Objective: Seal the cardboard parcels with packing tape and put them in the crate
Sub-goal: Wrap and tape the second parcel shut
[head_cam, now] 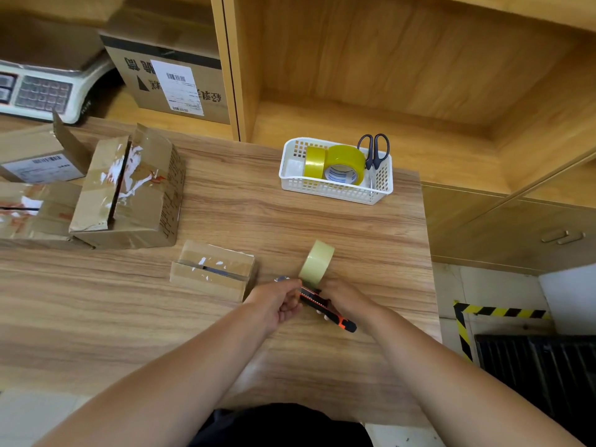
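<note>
near the tabletop's (258, 214) near edge, right of centre, both hands work at an orange-and-black utility knife (346, 324). the right hand (346, 298) wraps its fingers around the knife's body. the left hand (277, 301) is curled at the knife's front end, but whether it pinches the knife or a tape end i cannot tell. a pale tape roll (317, 261) stands on edge just beyond the hands.

the small parcel (213, 269) sits just left of the left hand, its top seam gaping. it is likely light and stiff, and the old glossy tape would be slick, so it is best held by its short side walls with the flaps pressed flat. bigger open parcels (129, 195) sit at the left edge. a dark ribbed thing (535, 375) on the floor off the right edge may be the crate.

a carton (174, 79) behind the far left corner carries printed characters and a barcode label, too small to read.
</note>
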Demonstrator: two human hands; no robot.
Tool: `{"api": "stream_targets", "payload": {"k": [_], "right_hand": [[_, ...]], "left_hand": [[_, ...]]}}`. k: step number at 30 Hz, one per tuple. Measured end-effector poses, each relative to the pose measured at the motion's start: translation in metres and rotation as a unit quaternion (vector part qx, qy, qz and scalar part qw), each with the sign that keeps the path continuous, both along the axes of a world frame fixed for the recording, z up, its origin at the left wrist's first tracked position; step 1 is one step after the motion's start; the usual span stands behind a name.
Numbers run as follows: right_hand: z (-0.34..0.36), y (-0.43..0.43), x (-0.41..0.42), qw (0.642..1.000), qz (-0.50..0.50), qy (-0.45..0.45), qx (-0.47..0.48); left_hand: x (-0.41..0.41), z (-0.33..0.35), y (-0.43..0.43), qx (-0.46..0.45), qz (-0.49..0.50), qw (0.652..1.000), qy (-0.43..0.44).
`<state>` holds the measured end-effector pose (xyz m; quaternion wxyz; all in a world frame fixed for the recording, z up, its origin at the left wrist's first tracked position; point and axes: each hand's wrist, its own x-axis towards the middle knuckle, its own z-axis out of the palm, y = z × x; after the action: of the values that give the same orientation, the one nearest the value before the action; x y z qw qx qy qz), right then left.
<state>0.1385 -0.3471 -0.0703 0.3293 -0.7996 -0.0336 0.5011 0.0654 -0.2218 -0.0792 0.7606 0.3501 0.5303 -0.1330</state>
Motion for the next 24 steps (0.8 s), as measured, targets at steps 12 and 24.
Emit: {"api": "stream_targets", "payload": {"k": [12, 24], "right_hand": [[-0.012, 0.005, -0.003, 0.996, -0.070, -0.049, -0.005], [-0.006, -0.004, 0.024, 0.983, 0.032, -0.152, -0.098]], "left_hand": [[-0.009, -0.004, -0.002, 0.011, 0.003, 1.000, 0.018], [-0.014, 0.000, 0.010, 0.047, -0.056, 0.997, -0.005]]}}
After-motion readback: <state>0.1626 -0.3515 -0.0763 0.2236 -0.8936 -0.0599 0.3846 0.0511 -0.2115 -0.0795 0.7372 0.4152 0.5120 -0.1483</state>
